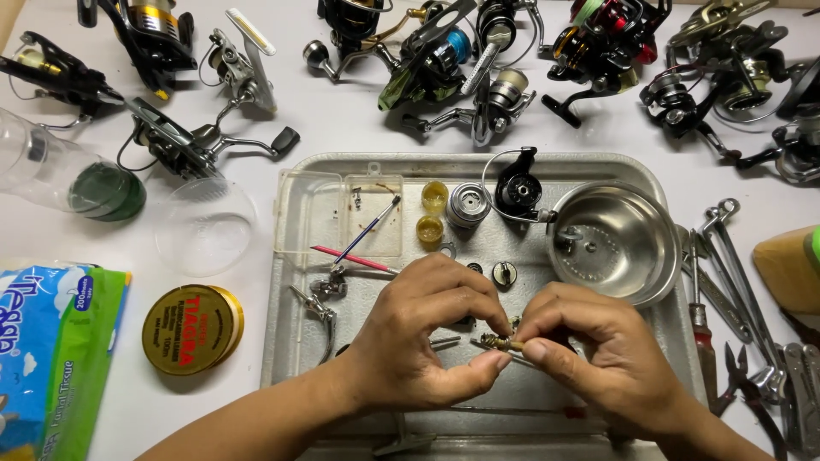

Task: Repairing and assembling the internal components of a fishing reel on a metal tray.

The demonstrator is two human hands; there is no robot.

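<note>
- The left hand (410, 337) and the right hand (589, 346) meet over the near half of a grey metal tray (290, 341) that lies on a white surface (342, 128).
- Between them is a small brass part (494, 341) on a thin metal shaft — it sits just above the tray floor, at the middle of the tray's near half.
- The left hand's fingers (478, 303) curl over the part from above, with the thumb pressed in from below; they pinch its left end.
- The right hand's fingers (534, 348) are pressed together on the part's right end, thumb and forefinger tips nearly touching those of the left hand.
- In the tray behind the hands: a clear plastic box (342, 213) with tiny parts inside, a red-and-blue thin tool (359, 248) lying across its edge, two small yellow caps (432, 213), a silver spool (468, 205), a black reel rotor (518, 186) and a steel bowl (615, 243) at the right.
- Left of the tray lie a round yellow line spool (192, 329), a clear lid (205, 224) and a blue-green tissue pack (51, 358).
- Right of the tray are wrenches and pliers (743, 324), close beside one another.
- Many fishing reels (427, 60) lie in a row along the far edge of the surface — well apart from the hands.
</note>
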